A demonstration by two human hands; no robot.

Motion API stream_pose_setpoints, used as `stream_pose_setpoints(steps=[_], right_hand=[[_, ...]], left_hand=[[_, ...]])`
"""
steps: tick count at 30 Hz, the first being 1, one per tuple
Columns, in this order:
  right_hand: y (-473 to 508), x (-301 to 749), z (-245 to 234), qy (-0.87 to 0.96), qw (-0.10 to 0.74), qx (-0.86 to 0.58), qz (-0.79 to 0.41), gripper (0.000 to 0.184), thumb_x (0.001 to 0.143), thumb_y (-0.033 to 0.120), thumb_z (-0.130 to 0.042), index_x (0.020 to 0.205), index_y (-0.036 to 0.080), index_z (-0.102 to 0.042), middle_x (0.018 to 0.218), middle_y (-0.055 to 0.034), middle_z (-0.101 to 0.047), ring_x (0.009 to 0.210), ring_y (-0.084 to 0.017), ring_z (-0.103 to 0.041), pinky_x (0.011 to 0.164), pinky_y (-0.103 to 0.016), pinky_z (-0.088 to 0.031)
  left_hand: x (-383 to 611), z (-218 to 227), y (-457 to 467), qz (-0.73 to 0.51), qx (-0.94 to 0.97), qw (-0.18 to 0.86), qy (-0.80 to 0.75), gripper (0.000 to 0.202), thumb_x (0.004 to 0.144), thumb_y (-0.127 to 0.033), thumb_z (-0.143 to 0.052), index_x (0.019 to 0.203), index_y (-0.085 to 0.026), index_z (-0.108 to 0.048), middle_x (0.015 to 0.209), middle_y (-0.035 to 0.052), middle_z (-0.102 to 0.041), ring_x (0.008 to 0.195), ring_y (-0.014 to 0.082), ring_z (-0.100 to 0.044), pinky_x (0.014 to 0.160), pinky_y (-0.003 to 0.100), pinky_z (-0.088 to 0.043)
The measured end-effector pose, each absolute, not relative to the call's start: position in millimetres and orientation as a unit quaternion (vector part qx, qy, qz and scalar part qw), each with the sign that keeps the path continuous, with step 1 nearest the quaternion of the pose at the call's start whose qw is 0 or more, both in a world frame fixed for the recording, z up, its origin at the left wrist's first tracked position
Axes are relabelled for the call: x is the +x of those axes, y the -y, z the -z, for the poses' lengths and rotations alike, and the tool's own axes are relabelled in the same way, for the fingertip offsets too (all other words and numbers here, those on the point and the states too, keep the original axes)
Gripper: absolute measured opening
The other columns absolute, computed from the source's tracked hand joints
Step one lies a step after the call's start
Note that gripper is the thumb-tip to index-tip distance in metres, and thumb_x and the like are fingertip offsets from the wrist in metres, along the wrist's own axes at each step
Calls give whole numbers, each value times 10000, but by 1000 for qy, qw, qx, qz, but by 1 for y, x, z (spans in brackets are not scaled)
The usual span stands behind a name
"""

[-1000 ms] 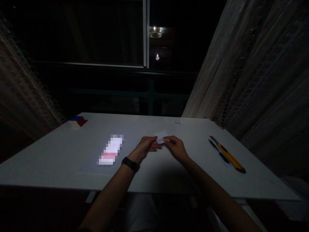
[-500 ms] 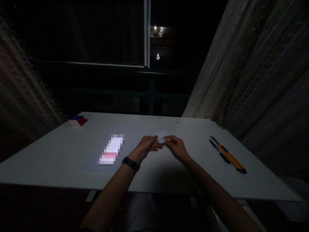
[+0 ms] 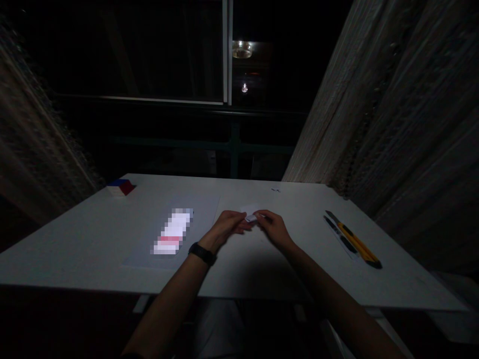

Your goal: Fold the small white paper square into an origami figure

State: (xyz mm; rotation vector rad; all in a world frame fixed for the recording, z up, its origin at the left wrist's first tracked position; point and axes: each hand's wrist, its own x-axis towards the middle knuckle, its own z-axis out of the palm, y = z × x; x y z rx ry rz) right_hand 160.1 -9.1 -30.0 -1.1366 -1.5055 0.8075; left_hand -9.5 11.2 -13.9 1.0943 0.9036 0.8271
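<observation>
Between my hands, above the middle of the white table, is a small white piece of paper. My left hand pinches its left side with the thumb on top. Fingers of my right hand close on its right side. The paper looks folded, but the dim light hides its details. A black band circles my left wrist. To the left, a phone with a bright, blurred-out screen lies on a larger sheet of paper.
A yellow utility knife and a dark pen lie on the right. A blue, white and red puzzle cube sits at the far left corner. Small dark scraps lie near the back edge. Curtains hang at both sides.
The white paper has tilted slightly between my fingers, and its shape looks a little different. Both hands stay in nearly the same place. Nothing else has moved.
</observation>
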Motion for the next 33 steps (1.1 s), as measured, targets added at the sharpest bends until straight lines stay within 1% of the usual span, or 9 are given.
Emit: stream_pose_setpoints(steps=[3,5,9,11,14,16,23,29,33], right_hand=[[10,160,29,632,512,-476,-334,342,719,461,-533,861,164,-624,698,-35,-627,521,-128,-509,495,-249,-400],[12,159,28,637,510,-480,-322,328,725,449,-531,856,165,-628,734,-44,-636,551,-138,-534,523,-259,-419],[13,158,28,650,516,-481,-283,288,726,422,-539,840,177,-641,848,-62,-647,719,-177,-590,663,-294,-455],[13,158,28,654,517,-482,-268,282,724,413,-545,849,180,-646,869,-68,-645,765,-186,-592,693,-302,-456],[13,158,28,658,519,-484,-252,273,721,395,-557,861,180,-652,875,-73,-638,770,-185,-589,693,-301,-456],[13,158,28,659,519,-486,-246,262,719,382,-563,861,183,-655,872,-72,-634,761,-181,-588,688,-298,-455],[15,158,26,662,517,-479,-255,249,705,359,-583,872,191,-662,865,-65,-612,720,-162,-591,648,-277,-460],[17,158,24,669,514,-475,-251,251,704,365,-585,872,198,-665,844,-58,-599,710,-158,-590,628,-271,-451],[17,158,24,668,514,-478,-246,226,695,348,-592,853,206,-669,819,-48,-587,699,-157,-587,617,-270,-445]], left_hand=[[-10,14,-11,-368,498,675,-401,344,673,-365,-631,835,-61,-628,846,168,-664,656,163,-634,502,208,-413],[-10,14,-11,-367,500,669,-409,342,665,-368,-634,822,-64,-630,846,165,-664,646,160,-631,490,206,-400],[-10,15,-11,-365,502,651,-437,333,649,-379,-638,785,-75,-630,749,131,-668,599,140,-612,464,193,-359],[-10,16,-11,-372,506,639,-444,340,636,-401,-642,764,-86,-631,676,99,-655,574,129,-596,453,191,-340],[-10,18,-12,-382,518,621,-446,341,621,-422,-647,721,-97,-630,584,48,-608,511,98,-544,437,191,-316],[-10,18,-12,-379,528,618,-442,338,618,-424,-648,705,-98,-630,562,29,-583,466,74,-494,427,191,-302],[-11,14,-10,-372,540,601,-457,300,604,-394,-656,620,-99,-609,555,26,-566,431,54,-426,421,196,-286],[-10,13,-9,-366,563,579,-462,327,626,-434,-618,597,-109,-590,548,22,-558,419,54,-399,423,201,-278],[-9,15,-9,-358,631,509,-464,365,674,-467,-550,560,-120,-571,456,-12,-491,391,58,-346,418,205,-253]])
